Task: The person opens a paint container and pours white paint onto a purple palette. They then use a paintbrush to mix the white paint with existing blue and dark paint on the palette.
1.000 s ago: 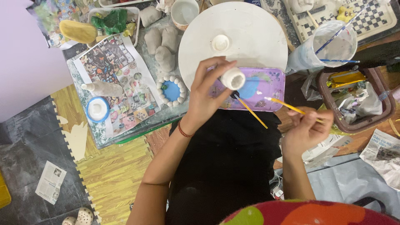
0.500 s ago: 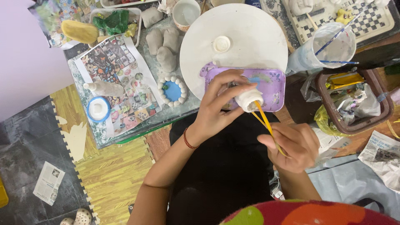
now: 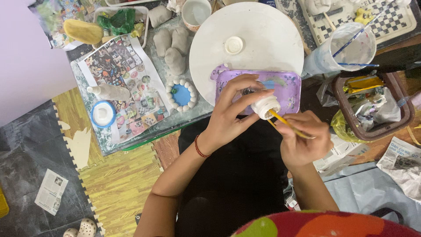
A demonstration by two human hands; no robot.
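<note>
A: Above the purple rectangular tray (image 3: 280,90), the left hand (image 3: 230,114) pinches a small white paint pot (image 3: 265,106).

B: Right hand (image 3: 302,140) fingers pinch the thin yellow-handled brush (image 3: 287,124); keep the pot tilted, dip shallowly.

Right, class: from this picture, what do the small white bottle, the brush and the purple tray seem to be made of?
Small white bottle, in the left hand: probably plastic, opaque and smooth with a soft sheen. Brush, in the right hand: thin yellow handle, painted wood or plastic; the look leaves it open. Purple tray: looks like painted clay or plaster, with matte, streaky colour and rounded corners, though that is uncertain.
</note>
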